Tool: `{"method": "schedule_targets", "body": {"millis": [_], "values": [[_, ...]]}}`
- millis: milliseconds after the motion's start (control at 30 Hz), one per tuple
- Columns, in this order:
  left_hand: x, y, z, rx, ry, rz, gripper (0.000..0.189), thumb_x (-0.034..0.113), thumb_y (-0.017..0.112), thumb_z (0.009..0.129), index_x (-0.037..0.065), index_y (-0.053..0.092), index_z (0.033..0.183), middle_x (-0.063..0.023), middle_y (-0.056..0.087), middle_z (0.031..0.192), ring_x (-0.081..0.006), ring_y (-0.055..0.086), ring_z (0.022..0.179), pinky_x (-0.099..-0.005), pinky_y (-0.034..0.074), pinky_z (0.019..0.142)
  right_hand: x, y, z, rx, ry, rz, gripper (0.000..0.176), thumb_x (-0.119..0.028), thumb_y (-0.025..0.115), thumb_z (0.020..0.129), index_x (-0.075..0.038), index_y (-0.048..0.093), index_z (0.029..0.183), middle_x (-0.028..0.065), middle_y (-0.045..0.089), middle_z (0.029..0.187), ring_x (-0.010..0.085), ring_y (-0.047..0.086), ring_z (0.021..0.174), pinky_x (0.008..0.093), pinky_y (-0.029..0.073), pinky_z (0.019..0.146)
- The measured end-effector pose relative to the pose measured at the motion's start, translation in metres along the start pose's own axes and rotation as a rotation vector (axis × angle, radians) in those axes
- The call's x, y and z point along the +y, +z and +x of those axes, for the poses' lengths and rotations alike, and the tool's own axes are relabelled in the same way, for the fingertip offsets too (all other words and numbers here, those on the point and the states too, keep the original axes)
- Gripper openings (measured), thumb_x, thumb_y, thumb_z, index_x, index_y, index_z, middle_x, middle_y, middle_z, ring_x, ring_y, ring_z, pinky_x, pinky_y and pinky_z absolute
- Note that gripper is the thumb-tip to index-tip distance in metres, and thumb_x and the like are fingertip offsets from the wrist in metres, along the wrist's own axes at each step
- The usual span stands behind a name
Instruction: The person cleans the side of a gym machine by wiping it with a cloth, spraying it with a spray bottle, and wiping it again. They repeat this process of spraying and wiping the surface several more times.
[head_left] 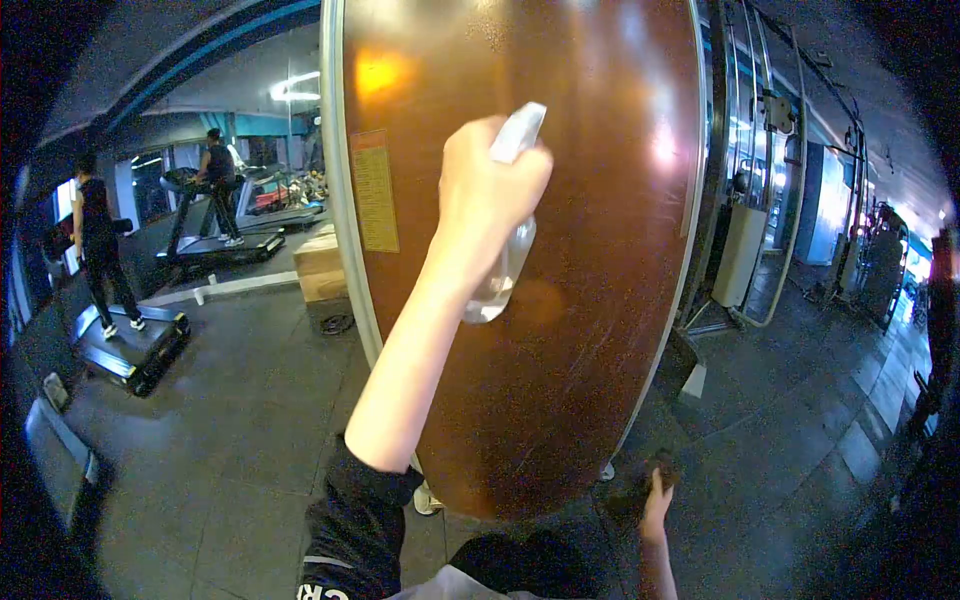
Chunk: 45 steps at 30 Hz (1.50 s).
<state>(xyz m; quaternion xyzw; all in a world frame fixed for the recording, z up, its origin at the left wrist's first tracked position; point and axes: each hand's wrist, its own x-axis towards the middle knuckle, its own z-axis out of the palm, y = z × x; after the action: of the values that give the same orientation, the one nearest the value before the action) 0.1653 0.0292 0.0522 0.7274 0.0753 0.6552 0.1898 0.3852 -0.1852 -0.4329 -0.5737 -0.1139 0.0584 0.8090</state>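
Observation:
My left hand is wrapped round the neck of a clear spray bottle with a white trigger head. Some clear liquid shows low in the bottle, which is tilted in front of a glossy reddish-brown panel. Down at the lower right, my right hand hangs beside the panel's bottom edge. Its fingers are bent against something dark and soft-edged that blends into the floor, too dim to name.
A yellow printed notice is stuck on the panel's left side. To the left, two people are on treadmills, with a cardboard box nearer. Cable machines stand to the right on dark floor tiles.

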Motion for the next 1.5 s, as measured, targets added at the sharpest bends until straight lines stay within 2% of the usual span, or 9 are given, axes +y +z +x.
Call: {"method": "schedule_targets", "body": {"millis": [167,500,567,667,800,867,1133,1333,1500], "values": [[-0.003,-0.043,-0.115,-0.249,-0.22,-0.183,0.017,0.008,0.061,0.064,0.004,0.062,0.081,0.0001,0.059,0.067,-0.0072,0.053,0.052,-0.0217,0.041,0.044,-0.153,0.077,0.066,0.051,-0.206,0.194,0.056,-0.026,0.058,0.086,0.001,0.037,0.131,0.0114,0.042,0.133,0.0241,0.04,0.119,0.0355,0.029,0.102],[-0.061,-0.078,-0.461,-0.515,-1.075,-0.271,0.023,0.004,0.06,0.068,0.0,0.065,0.09,-0.004,0.065,0.083,-0.0119,0.06,0.075,-0.0237,0.049,0.067,-0.507,0.344,0.124,0.086,-1.681,-0.167,0.047,-0.029,0.068,0.076,-0.005,0.055,0.114,0.0133,0.058,0.109,0.0337,0.054,0.1,0.042,0.043,0.085],[-0.074,-0.083,-0.523,-0.489,-1.099,-0.231,0.031,0.005,0.06,0.067,0.001,0.066,0.097,-0.0049,0.067,0.083,-0.0105,0.062,0.077,-0.0267,0.051,0.071,-0.512,0.363,0.038,0.214,-1.204,-0.429,0.045,-0.028,0.061,0.082,-0.007,0.049,0.12,0.0149,0.045,0.122,0.0318,0.042,0.114,0.053,0.033,0.093],[-0.045,-0.071,-0.529,-0.23,-1.317,-0.244,0.026,0.004,0.053,0.076,0.0,0.064,0.099,-0.003,0.056,0.064,-0.0103,0.05,0.046,-0.0252,0.041,0.043,-0.478,0.387,0.037,0.473,-1.624,-0.444,0.055,-0.026,0.073,0.068,-0.018,0.053,0.119,0.0043,0.051,0.121,0.0268,0.049,0.11,0.0446,0.038,0.089],[-0.058,-0.082,-0.556,-0.222,-1.204,-0.265,0.03,0.002,0.053,0.073,0.002,0.065,0.101,-0.0028,0.06,0.07,-0.0094,0.052,0.05,-0.0247,0.042,0.045,-0.418,0.364,0.022,0.211,-2.014,-0.539,0.081,-0.014,0.077,0.048,-0.034,0.05,0.122,-0.0027,0.049,0.121,0.0192,0.045,0.112,0.0439,0.034,0.09],[-0.079,-0.091,-0.573,-0.477,-1.041,-0.175,0.029,0.001,0.064,0.067,0.003,0.067,0.096,-0.0048,0.067,0.083,-0.0119,0.063,0.077,-0.0261,0.051,0.071,-0.412,0.344,0.043,0.225,-1.986,-0.546,0.078,-0.015,0.075,0.051,-0.033,0.05,0.123,-0.0021,0.048,0.122,0.0202,0.045,0.112,0.0441,0.034,0.09],[-0.078,-0.079,-0.563,-0.244,-1.143,-0.438,0.03,0.003,0.065,0.068,0.007,0.067,0.098,-0.0015,0.067,0.079,-0.009,0.059,0.063,-0.0238,0.049,0.057,-0.5,0.356,0.045,0.076,-1.297,-0.403,0.048,-0.02,0.063,0.078,-0.009,0.048,0.122,0.0128,0.044,0.124,0.0285,0.043,0.111,0.0466,0.034,0.094],[-0.075,-0.074,-0.555,-0.441,-1.31,-0.158,0.033,0.005,0.065,0.069,0.009,0.067,0.101,0.0001,0.066,0.077,-0.0077,0.057,0.058,-0.0236,0.048,0.055,-0.415,0.377,0.007,0.141,-2.25,-0.561,0.055,-0.016,0.065,0.063,-0.032,0.057,0.115,-0.001,0.055,0.109,0.0235,0.052,0.098,0.0427,0.04,0.075],[-0.073,-0.076,-0.557,-0.439,-1.273,-0.151,0.03,0.003,0.064,0.069,0.009,0.068,0.098,-0.0007,0.066,0.076,-0.0081,0.058,0.06,-0.0246,0.048,0.057,-0.416,0.329,0.061,0.2,-2.23,-0.545,0.053,-0.011,0.056,0.07,-0.033,0.055,0.118,-0.0024,0.056,0.107,0.0186,0.055,0.093,0.0416,0.04,0.074]]}}
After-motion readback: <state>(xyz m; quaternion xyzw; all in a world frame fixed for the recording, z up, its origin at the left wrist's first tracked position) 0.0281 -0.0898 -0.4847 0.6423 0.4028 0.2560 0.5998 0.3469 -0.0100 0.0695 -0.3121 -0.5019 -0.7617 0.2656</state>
